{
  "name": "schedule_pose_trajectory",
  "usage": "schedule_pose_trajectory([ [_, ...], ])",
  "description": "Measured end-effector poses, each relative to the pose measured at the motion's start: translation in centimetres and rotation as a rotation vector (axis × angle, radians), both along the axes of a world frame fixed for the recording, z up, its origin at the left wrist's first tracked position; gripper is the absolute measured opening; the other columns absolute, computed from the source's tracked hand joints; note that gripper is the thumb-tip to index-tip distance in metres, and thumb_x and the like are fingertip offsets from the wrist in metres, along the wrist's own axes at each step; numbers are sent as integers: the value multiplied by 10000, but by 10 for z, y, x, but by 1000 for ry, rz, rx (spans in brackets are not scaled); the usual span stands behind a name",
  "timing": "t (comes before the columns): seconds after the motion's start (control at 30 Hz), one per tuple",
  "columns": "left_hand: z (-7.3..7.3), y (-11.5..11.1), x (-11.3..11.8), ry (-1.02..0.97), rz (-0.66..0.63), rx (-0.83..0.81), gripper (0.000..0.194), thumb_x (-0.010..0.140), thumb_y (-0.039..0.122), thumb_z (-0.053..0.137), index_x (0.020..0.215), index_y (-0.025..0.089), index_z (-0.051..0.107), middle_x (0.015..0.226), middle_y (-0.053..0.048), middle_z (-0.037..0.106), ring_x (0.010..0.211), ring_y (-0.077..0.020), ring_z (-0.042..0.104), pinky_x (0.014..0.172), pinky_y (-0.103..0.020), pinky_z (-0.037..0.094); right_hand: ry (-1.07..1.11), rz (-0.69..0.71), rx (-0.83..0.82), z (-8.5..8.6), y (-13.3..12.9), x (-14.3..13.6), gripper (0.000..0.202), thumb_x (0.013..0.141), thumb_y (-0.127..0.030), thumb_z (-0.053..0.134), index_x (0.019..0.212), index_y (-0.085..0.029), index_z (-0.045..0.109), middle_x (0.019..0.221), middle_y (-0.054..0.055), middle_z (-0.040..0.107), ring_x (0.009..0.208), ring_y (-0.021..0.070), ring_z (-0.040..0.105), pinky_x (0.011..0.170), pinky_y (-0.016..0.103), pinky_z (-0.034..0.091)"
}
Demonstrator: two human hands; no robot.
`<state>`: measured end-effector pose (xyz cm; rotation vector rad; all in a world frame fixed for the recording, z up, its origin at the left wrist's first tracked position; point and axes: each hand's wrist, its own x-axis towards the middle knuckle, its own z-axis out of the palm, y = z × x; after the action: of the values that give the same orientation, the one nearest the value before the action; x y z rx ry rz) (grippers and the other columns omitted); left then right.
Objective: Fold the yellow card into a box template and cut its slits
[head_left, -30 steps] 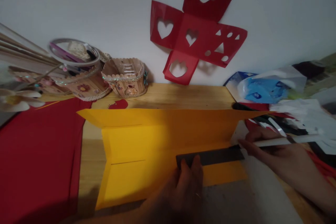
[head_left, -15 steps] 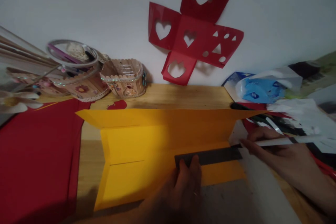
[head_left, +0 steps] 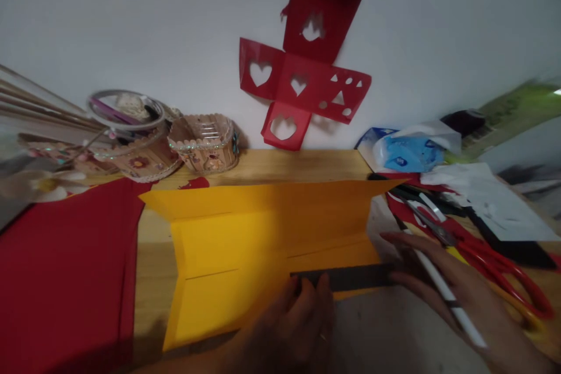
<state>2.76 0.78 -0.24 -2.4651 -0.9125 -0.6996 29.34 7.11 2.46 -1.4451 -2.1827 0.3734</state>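
Note:
A folded yellow sheet (head_left: 228,245) lies on the wooden table, with dark straight lines on it. Across its lower right part runs a black ruler (head_left: 359,277). My left hand (head_left: 302,315) has its fingers closed on the ruler's left end. At the ruler's right end is my right hand (head_left: 456,286), with a white pen (head_left: 447,292) held between its fingers and slanting down to the right. Under the sheet's lower right edge shows a grey board (head_left: 385,327).
Red sheets (head_left: 65,269) lie at the left. Two decorated baskets (head_left: 204,143) stand by the wall, under a hanging red cut-out (head_left: 302,82). Red-handled scissors (head_left: 504,269), white paper (head_left: 495,204) and a blue packet (head_left: 409,153) are at the right.
The ruler has moved down the sheet, leaving a dark line visible above it. My right hand has moved off the line, and the pen has swung to a steeper slant. The view has shifted.

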Motion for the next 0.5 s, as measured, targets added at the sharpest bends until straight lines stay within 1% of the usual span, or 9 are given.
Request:
schedule_pose_trajectory([
  [0.03, 1, -1, 0, -14, -20, 5, 315, 897, 102, 368, 980, 78, 671, 1002, -82, 717, 810, -165, 629, 736, -274, 509, -34, 8, 15, -5, -6, 2, 441, 798, -513, 577, 1169, -275, 579, 1157, 109, 660, 1037, 329, 630, 825, 507, 538],
  [0.1, 4, -2, -1, -31, -51, 12, 301, 902, 110, 379, 963, 76, 672, 992, -93, 718, 803, -166, 633, 724, -272, 511, -98, 26, 59, -13, -16, 6, 475, 804, -506, 576, 1215, -270, 545, 1178, 114, 651, 1080, 340, 606, 852, 536, 520],
  [0.17, 9, -5, -2, -22, -84, 16, 282, 901, 119, 396, 943, 84, 672, 1021, -101, 711, 789, -167, 640, 682, -268, 518, -153, 52, 107, -19, -26, 9, 478, 817, -502, 565, 1229, -264, 527, 1166, 119, 658, 1087, 342, 602, 841, 540, 526],
  [0.23, 14, -7, -4, -23, -111, 2, 270, 898, 113, 403, 929, 98, 670, 1035, -92, 707, 758, -159, 646, 618, -254, 521, -156, 69, 135, -24, -33, 10, 432, 836, -476, 554, 1207, -255, 544, 1147, 126, 666, 1079, 335, 609, 831, 526, 534],
  [0.3, 20, -7, -5, -55, -148, -30, 280, 904, 104, 386, 919, 102, 665, 997, -84, 716, 730, -146, 648, 576, -239, 525, -112, 63, 157, -27, -37, 10, 355, 849, -433, 552, 1150, -249, 586, 1126, 125, 675, 1062, 320, 621, 836, 505, 534],
  [0.37, 26, -6, -6, -102, -182, -63, 312, 921, 99, 345, 925, 99, 657, 947, -76, 724, 710, -137, 648, 564, -235, 537, -37, 42, 159, -28, -39, 8, 298, 832, -404, 579, 1080, -248, 629, 1057, 106, 699, 998, 298, 652, 836, 483, 533],
  [0.43, 36, 0, -10, -142, -178, -78, 319, 935, 111, 331, 939, 108, 650, 928, -56, 729, 710, -140, 651, 553, -239, 551, 44, 15, 102, -24, -38, 4, 267, 790, -394, 621, 1011, -249, 665, 966, 84, 718, 912, 280, 674, 812, 465, 539],
  [0.5, 51, 9, -17, -193, -113, -73, 271, 929, 119, 376, 958, 129, 646, 926, -28, 732, 749, -154, 658, 564, -250, 565, 187, -47, -17, -17, -36, 0, 253, 735, -402, 661, 937, -252, 689, 895, 68, 722, 853, 269, 674, 796, 448, 540],
])
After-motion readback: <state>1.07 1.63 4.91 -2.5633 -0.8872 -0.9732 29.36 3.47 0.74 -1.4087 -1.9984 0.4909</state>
